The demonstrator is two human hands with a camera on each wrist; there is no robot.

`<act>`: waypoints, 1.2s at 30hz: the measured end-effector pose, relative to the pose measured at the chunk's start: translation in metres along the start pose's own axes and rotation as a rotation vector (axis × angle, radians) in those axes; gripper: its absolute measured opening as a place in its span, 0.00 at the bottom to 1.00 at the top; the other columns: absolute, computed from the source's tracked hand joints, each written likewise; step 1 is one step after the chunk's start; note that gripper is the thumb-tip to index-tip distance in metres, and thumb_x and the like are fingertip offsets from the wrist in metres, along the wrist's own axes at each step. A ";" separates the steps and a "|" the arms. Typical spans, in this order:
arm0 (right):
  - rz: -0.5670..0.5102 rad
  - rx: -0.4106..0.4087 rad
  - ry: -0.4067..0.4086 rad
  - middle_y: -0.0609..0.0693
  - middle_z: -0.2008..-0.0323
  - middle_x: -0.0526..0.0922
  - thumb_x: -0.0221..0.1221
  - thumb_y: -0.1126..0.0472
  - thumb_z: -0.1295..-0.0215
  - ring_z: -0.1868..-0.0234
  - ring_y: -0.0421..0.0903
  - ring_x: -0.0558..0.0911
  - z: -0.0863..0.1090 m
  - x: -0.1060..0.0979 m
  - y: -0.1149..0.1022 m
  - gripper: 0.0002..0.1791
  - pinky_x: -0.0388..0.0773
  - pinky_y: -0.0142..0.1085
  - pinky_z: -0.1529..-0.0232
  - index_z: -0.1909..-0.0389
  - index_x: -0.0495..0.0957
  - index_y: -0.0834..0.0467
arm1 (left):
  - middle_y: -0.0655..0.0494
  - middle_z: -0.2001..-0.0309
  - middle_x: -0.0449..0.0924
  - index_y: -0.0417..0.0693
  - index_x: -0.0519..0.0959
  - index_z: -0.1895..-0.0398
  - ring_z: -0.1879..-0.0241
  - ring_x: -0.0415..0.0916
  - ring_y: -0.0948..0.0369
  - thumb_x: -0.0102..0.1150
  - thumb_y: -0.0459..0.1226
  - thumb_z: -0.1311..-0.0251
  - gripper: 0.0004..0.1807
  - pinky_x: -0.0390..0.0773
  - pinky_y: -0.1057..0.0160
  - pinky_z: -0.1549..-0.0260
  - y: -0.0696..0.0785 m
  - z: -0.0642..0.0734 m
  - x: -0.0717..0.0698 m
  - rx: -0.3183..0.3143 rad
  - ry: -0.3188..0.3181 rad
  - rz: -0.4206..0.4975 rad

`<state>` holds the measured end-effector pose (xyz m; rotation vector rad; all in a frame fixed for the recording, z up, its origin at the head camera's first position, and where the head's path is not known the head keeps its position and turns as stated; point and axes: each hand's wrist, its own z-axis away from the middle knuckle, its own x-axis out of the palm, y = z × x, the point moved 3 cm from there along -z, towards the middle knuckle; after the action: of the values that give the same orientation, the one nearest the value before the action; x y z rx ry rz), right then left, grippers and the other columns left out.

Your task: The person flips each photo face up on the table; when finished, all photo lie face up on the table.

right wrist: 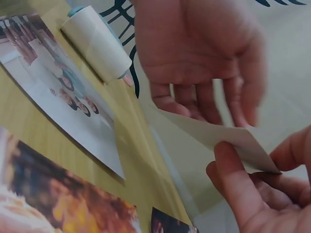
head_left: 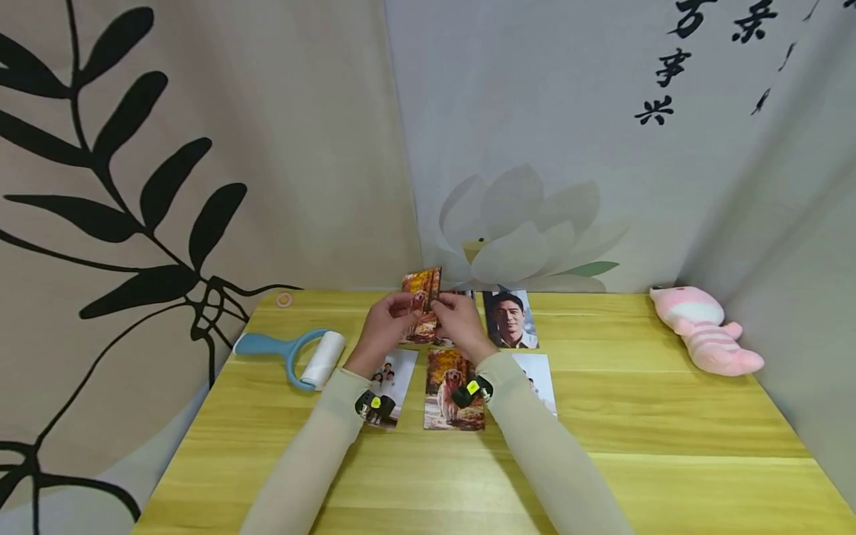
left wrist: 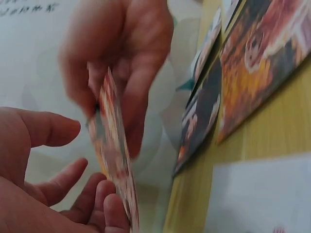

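Note:
A small stack of photos [head_left: 421,290], with an autumn dog picture facing up, is held upright between the two hands. My right hand [head_left: 464,327] pinches its edge between thumb and fingers. Loosely spread, my left hand [head_left: 381,331] rests its lower fingertips against the stack's other side; in the left wrist view its thumb [left wrist: 63,128] stands off the photos. Below the hands lie a dog photo [head_left: 444,394] and a group photo [head_left: 401,371]. A man's portrait [head_left: 510,323] is beside the right hand. Another photo behind the hands is mostly hidden.
A lint roller with a blue handle [head_left: 264,344] and white roll [head_left: 324,360] lies left of the hands. Near the back left edge is a pink ring [head_left: 284,299]. A pink plush toy [head_left: 705,334] lies far right. Under the right forearm shows a white-bordered photo [head_left: 540,375].

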<state>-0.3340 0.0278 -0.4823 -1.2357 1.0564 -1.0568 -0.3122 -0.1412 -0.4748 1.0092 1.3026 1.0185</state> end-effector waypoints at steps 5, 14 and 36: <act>-0.002 -0.002 -0.017 0.49 0.65 0.72 0.52 0.60 0.17 0.72 0.42 0.77 0.005 -0.004 -0.006 0.16 0.82 0.38 0.68 0.43 0.80 0.67 | 0.43 0.35 0.76 0.43 0.75 0.28 0.39 0.75 0.50 0.62 0.38 0.27 0.26 0.78 0.52 0.43 -0.014 -0.006 -0.021 -0.067 0.039 0.037; -0.005 -0.014 -0.015 0.53 0.57 0.78 0.52 0.60 0.18 0.68 0.41 0.80 0.010 -0.002 -0.009 0.19 0.84 0.37 0.68 0.36 0.79 0.66 | 0.61 0.62 0.83 0.42 0.76 0.31 0.69 0.75 0.63 0.57 0.38 0.23 0.21 0.75 0.66 0.71 -0.039 -0.010 -0.040 -0.273 -0.078 0.271; 0.150 -0.094 -0.010 0.61 0.34 0.80 0.62 0.66 0.26 0.52 0.53 0.88 0.011 -0.001 0.013 0.33 0.90 0.41 0.59 0.22 0.67 0.59 | 0.59 0.58 0.82 0.38 0.72 0.29 0.65 0.80 0.65 0.55 0.34 0.22 0.22 0.82 0.65 0.66 -0.035 -0.006 -0.055 -0.267 -0.032 0.290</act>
<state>-0.3231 0.0311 -0.4946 -1.2147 1.1829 -0.8941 -0.3180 -0.2037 -0.4948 1.0207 0.9786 1.3514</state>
